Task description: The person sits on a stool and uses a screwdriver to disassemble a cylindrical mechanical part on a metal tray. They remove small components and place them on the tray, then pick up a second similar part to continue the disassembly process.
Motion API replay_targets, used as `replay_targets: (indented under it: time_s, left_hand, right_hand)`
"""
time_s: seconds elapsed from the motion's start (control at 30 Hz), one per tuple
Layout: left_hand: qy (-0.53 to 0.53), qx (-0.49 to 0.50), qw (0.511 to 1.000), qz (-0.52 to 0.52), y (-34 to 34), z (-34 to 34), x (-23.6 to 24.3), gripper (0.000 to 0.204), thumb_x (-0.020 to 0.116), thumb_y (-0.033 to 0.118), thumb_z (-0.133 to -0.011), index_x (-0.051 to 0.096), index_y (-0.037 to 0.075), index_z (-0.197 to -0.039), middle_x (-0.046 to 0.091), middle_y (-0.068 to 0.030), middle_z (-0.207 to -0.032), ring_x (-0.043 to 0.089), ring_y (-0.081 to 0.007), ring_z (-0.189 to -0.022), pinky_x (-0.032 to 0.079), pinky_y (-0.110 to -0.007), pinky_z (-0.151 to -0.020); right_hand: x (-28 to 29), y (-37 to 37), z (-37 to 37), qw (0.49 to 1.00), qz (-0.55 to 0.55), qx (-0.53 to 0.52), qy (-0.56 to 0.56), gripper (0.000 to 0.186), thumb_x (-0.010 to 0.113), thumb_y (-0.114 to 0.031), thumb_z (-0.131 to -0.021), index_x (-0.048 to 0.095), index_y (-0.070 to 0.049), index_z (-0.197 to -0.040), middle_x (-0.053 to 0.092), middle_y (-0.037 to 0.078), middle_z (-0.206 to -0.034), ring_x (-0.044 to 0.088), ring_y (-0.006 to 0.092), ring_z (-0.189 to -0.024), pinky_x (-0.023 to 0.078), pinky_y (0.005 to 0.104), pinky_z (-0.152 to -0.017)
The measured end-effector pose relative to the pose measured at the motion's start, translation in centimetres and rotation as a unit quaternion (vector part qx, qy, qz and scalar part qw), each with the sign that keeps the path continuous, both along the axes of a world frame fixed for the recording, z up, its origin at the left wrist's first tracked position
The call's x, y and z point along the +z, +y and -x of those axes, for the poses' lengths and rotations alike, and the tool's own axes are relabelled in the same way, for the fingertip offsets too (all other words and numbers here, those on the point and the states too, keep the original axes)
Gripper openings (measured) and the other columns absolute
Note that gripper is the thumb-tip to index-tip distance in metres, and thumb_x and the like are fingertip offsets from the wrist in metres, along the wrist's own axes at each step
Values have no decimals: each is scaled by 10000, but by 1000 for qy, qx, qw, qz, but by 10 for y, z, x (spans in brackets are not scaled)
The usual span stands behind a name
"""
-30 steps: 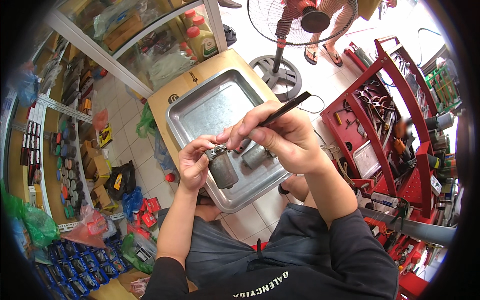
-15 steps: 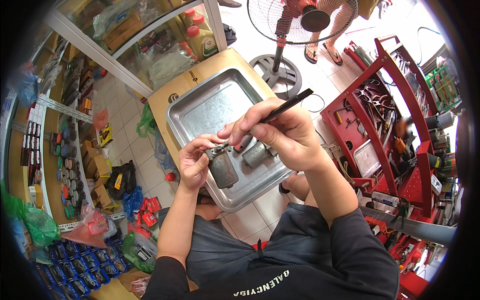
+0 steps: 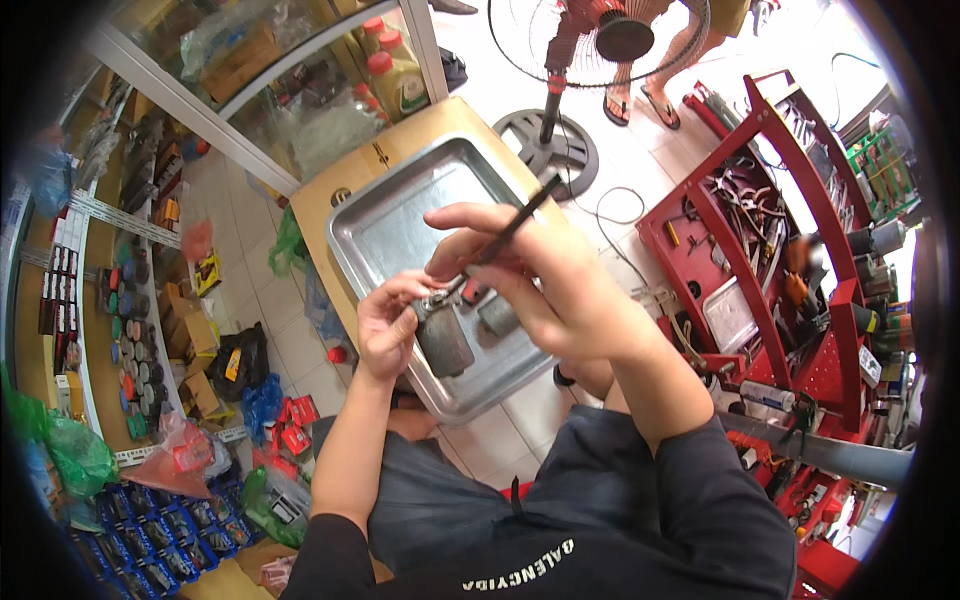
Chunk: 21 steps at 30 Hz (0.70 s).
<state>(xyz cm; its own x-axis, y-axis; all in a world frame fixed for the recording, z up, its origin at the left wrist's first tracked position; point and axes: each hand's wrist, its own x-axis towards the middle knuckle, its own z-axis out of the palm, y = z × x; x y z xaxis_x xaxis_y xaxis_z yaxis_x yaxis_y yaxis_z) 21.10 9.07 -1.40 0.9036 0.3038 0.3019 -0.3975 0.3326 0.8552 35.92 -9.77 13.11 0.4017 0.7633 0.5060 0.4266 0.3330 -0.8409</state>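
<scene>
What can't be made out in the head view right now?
Right end of the rightmost grey metal cylinder: head view, behind the right hand.
Tip of the slim black stick-like tool: head view, too small and blurred.
Top of the round black wire-caged fan: head view, cut off by the upper edge.

Cardboard top [image 3: 357, 172], metal tray [image 3: 392, 222] on it

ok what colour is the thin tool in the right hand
The thin tool is black; see head view.
</scene>
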Motion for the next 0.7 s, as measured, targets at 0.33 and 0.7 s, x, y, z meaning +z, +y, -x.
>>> replay_targets:
  time_s: [0.33,0.7]
  left_hand:
    - [0,-9,1000,11,0,-9,-2,296,755,227,-964,687,-15,-1120,667,-215,-1222,641,-296,-1188,481,-433,-1073]
    - [2,-11,1000,9,-2,-6,0,313,764,242,-956,690,-9,-1129,675,-209,-1214,642,-288,-1182,472,-427,-1078]
  right_hand:
    - [-1,6,3,993,4,-115,-33,343,674,-2,-960,593,5,-1293,750,141,-947,772,271,-827,593,365,-759]
    - [-1,6,-2,993,-5,-107,-44,201,696,77,-903,680,24,-1097,736,144,-918,769,232,-854,595,331,-757]
